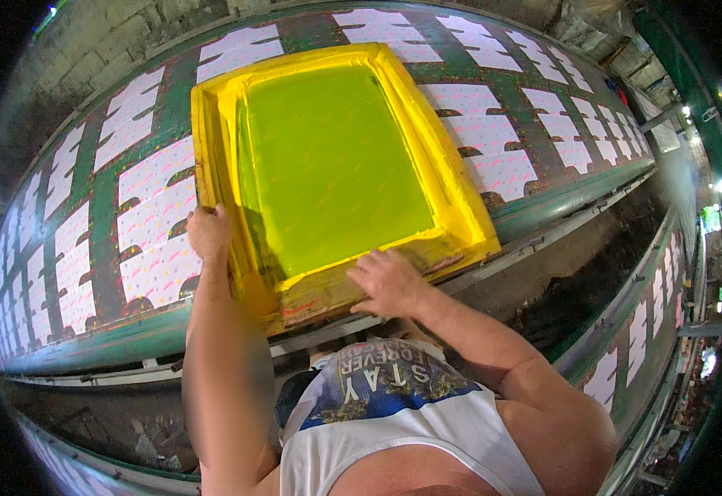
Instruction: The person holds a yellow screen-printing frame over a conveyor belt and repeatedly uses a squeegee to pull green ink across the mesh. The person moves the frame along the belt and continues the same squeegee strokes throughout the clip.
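A large screen printing frame [468, 211], coated in bright yellow, lies tilted over the long printing table in front of me. Its mesh [336, 165] looks yellow-green, and a small printed pattern shows faintly through it. My left hand [210, 233] is closed round the frame's left side bar, close to the near corner. On the near bar, right of its middle, my right hand [387, 283] has its fingers curled over the edge with the thumb lower down. Cut white fabric pieces [158, 223] with small coloured prints lie flat on the table around the frame.
The green table [96, 331] runs far to both sides, with rows of white pieces. A metal rail [543, 240] follows its near edge. Behind me, past a dark aisle, stands another table [634, 339] with similar pieces. A block wall [88, 66] rises beyond the far side.
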The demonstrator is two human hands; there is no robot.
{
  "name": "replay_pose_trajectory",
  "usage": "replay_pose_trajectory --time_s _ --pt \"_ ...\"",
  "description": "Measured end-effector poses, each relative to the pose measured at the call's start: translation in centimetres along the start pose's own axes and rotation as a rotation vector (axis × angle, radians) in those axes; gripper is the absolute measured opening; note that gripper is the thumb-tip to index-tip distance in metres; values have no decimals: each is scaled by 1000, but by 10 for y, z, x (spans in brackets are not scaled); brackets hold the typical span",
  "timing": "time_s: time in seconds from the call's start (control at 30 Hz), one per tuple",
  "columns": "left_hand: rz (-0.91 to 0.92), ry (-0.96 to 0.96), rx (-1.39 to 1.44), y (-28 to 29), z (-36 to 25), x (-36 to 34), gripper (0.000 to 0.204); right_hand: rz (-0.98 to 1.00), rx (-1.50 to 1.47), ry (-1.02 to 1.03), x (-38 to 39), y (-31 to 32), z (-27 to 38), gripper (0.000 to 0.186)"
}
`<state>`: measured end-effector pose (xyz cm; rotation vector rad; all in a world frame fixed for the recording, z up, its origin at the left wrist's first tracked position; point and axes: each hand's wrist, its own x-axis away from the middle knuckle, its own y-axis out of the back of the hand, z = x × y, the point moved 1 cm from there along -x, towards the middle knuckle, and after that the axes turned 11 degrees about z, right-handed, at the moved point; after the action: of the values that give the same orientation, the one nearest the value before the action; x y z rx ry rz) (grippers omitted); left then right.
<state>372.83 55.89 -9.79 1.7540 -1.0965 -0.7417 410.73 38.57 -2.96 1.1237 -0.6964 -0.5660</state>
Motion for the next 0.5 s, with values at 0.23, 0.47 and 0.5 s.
replay_pose_trajectory --time_s 0.23,0.47,0.5 --pt "20 139 -150 1 -9 0 53 -44 -303 257 45 1 -60 58" --pt "5 258 -315 -2 -27 2 59 -469 -261 -270 100 11 -213 51" --pt "6 261 -320 -1 -27 1 59 -474 -239 -393 99 11 -231 55"
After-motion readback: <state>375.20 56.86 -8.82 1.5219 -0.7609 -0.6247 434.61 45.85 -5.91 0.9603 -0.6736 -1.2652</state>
